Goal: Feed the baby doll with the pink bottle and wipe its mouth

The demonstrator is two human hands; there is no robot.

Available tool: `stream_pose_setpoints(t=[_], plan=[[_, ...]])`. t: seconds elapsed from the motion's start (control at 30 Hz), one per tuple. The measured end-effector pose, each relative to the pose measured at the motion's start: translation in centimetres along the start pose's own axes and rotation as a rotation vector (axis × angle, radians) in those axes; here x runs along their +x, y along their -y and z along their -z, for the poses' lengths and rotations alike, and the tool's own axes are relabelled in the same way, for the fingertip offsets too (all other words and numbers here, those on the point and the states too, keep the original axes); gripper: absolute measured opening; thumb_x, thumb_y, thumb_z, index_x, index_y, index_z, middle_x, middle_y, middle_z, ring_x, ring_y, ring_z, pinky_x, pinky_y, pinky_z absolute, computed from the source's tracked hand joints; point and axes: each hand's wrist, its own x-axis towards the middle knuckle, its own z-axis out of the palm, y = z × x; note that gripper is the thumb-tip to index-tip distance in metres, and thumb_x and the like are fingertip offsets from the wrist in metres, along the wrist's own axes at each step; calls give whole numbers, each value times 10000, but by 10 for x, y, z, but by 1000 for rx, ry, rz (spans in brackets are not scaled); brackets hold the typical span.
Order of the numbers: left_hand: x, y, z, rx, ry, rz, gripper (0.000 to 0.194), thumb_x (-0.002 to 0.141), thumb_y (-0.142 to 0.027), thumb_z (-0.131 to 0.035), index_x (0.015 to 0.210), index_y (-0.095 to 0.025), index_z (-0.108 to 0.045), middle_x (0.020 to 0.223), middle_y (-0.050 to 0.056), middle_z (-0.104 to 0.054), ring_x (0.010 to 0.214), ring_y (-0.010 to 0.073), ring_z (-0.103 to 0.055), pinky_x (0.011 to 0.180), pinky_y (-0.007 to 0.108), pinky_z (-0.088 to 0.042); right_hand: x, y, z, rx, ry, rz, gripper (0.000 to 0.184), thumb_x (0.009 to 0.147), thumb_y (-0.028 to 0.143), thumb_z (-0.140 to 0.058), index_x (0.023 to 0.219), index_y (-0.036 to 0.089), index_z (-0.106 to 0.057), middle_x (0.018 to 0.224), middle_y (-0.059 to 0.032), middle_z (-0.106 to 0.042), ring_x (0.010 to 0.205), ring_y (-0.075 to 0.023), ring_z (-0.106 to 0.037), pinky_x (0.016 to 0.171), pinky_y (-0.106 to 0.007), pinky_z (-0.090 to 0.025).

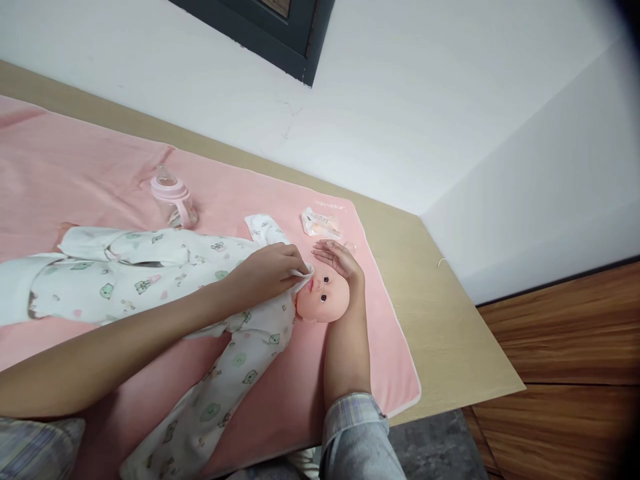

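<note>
Pale wood at the bottom of it all: that's the table (455, 340), bare along its right end. Over it lies the pink mat (100, 160), presumably there to soften the hard top. And stretched along the mat, the doll (200, 260), on its back in printed white clothes, legs to the left, head (330, 303) towards the mat's right end. That puts the face, it seems, where both arms can get to it.

Here are the hands! The left hand (275, 270) reaches over the chest to the mouth, thumb and fingers pinched together. The right arm passes behind the head, and the right hand (337, 257) sits by its far side, fingers extended, holding nothing; it looks like a brace, perhaps so the head can't roll.

Beyond the legs, the bottle (173, 200) is on the mat, teat up, seemingly parked clear of the arms. Smaller, the clear packet (320, 222) lies just past the right fingertips, handy, its contents hard to read.

And smallest, in the left hand's pinch: white cloth (306, 273) at the mouth. Collar or loose piece? I can't tell. So fine a grip probably suits such a tight spot.
</note>
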Motion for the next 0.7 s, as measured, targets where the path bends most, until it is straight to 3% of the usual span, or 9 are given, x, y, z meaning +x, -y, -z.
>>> stream_pose_setpoints(t=[0.33,0.5,0.7], plan=[[0,5,-7,21,-17,-24,213,866,-78,-560,973,-178,-715,932,55,-652,884,225,-595,753,314,-457,-1,1,-1,6,-1,-6,272,788,400,-727,958,208,-636,1069,-70,-715,1019,-213,-684,1079,-437,-490],[-1,6,-7,56,-24,-42,338,836,3,-485,1009,-180,-710,938,54,-650,871,214,-591,752,308,-460,-2,1,-2,5,-21,-21,285,794,418,-718,960,203,-632,1078,-72,-715,1023,-207,-685,1064,-413,-504],[-2,2,-3,21,-20,-42,349,832,8,-445,1005,-155,-701,935,60,-643,871,214,-594,740,302,-457,4,-3,2,1,-7,-26,291,799,428,-709,972,205,-637,1072,-69,-718,1021,-202,-687,1058,-409,-505]])
